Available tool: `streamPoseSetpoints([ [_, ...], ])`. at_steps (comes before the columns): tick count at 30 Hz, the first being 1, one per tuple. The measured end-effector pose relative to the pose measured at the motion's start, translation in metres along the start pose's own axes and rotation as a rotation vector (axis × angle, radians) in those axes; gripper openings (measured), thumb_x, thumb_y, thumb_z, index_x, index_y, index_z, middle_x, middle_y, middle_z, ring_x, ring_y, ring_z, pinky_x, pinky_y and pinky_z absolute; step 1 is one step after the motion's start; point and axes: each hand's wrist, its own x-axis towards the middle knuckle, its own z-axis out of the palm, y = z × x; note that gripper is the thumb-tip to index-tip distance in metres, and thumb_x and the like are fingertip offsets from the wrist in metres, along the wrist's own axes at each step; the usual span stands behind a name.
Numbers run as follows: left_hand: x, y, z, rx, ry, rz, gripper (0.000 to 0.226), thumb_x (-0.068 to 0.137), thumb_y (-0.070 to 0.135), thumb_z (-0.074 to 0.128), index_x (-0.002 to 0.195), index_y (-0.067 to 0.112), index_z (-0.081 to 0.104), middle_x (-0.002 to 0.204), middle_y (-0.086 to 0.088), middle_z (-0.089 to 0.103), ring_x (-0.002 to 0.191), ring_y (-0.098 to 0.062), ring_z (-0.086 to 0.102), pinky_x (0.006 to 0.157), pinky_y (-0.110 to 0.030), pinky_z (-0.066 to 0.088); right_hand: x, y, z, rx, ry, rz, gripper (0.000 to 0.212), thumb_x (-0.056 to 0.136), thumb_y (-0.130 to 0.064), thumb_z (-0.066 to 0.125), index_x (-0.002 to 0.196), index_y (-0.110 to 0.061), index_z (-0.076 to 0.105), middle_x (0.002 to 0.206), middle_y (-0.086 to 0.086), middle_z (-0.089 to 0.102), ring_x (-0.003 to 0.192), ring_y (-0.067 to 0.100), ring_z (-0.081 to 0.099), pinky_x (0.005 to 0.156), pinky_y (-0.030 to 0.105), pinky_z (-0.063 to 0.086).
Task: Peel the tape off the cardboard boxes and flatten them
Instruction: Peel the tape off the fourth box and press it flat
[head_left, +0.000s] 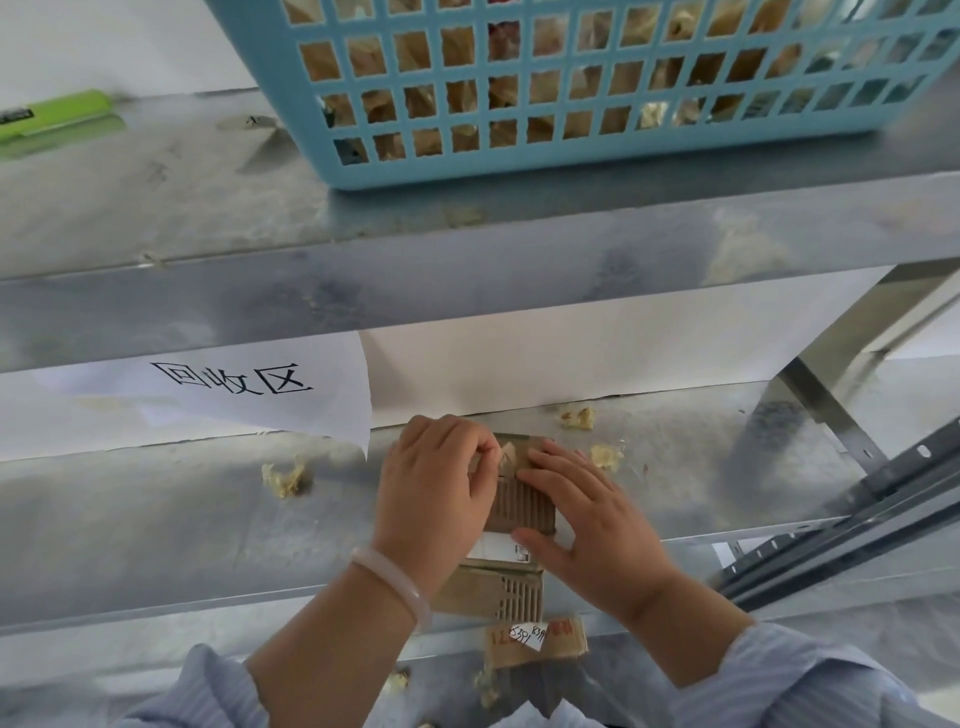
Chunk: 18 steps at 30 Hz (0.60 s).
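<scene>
Above, blue basket (467, 174), paper sign (260, 400), tape scraps (284, 478) beside cardboard box (522, 506)

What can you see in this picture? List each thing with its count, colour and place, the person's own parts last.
Shelves: two, grey metal, one above the other.
Basket: one, light blue, upper shelf, right.
Tape scraps: many, yellowish, inside the basket; a few loose on the lower shelf.
Flat object: one, green, upper shelf, far left.
Sign: one, white with black writing, hanging from the upper shelf, left.
Cardboard box: brown, lower shelf front, under both hands; count unclear.
Tape strip: one, yellowish, at the box's far end.
Bracelet: one, pale, left wrist.
Sleeves: two, light blue.
Left hand: pinches the tape strip.
Right hand: fingers flat on the box.
</scene>
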Motion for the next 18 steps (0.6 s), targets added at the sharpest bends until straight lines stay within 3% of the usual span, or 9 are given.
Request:
streamPoseSetpoints([
  [3,-0.002,-0.005,-0.001,0.061,-0.009,-0.045,0.006,0.086,0.023,0.057,0.080,0.022,0.058,0.085,0.011,0.059,0.083,-0.014,0.050,0.073,-0.031,0.043,0.000,0.001,-0.001,-0.058,-0.034,-0.024,0.048,0.088,-0.054,0.053,0.126,-0.026,0.060,0.137,0.000,0.056,0.136,0.016,0.042,0.111,0.044,0.037],
  [7,-0.005,-0.011,0.007,-0.203,-0.108,-0.403,0.010,0.095,0.017,0.048,0.085,0.018,0.051,0.089,0.013,0.048,0.078,-0.007,0.049,0.071,-0.033,0.046,0.002,0.002,-0.003,-0.096,-0.074,-0.027,0.047,0.089,-0.056,0.050,0.127,-0.032,0.059,0.135,-0.001,0.056,0.133,0.019,0.045,0.107,0.044,0.042],
  [9,-0.004,-0.008,0.009,-0.234,-0.104,-0.485,0.012,0.096,0.017,0.045,0.086,0.019,0.050,0.089,0.012,0.047,0.077,-0.003,0.047,0.069,-0.030,0.043,0.002,0.003,-0.003,-0.105,-0.084,-0.032,0.047,0.089,-0.057,0.050,0.129,-0.033,0.057,0.133,-0.001,0.056,0.131,0.021,0.046,0.103,0.044,0.045],
  [12,0.000,-0.006,0.008,-0.284,-0.117,-0.542,0.014,0.096,0.022,0.046,0.084,0.023,0.053,0.089,0.010,0.053,0.079,-0.006,0.051,0.066,-0.027,0.044,0.003,0.003,-0.002,-0.113,-0.090,-0.033,0.047,0.089,-0.056,0.050,0.131,-0.035,0.055,0.132,0.000,0.056,0.130,0.022,0.046,0.102,0.046,0.046],
  [14,0.004,-0.007,0.007,-0.398,-0.147,-0.603,0.016,0.091,0.028,0.052,0.078,0.027,0.061,0.086,0.008,0.063,0.081,-0.012,0.059,0.070,-0.033,0.051,0.004,0.003,-0.002,-0.123,-0.094,-0.031,0.047,0.090,-0.056,0.049,0.131,-0.035,0.056,0.132,0.000,0.056,0.130,0.023,0.046,0.101,0.046,0.046],
  [18,0.016,-0.001,-0.001,-0.646,-0.246,-0.753,0.034,0.093,0.026,0.052,0.066,0.019,0.071,0.078,0.008,0.072,0.082,-0.018,0.065,0.079,-0.035,0.053,0.003,0.004,0.000,-0.131,-0.094,-0.046,0.046,0.091,-0.056,0.047,0.131,-0.035,0.056,0.133,0.002,0.056,0.131,0.024,0.045,0.101,0.047,0.046],
])
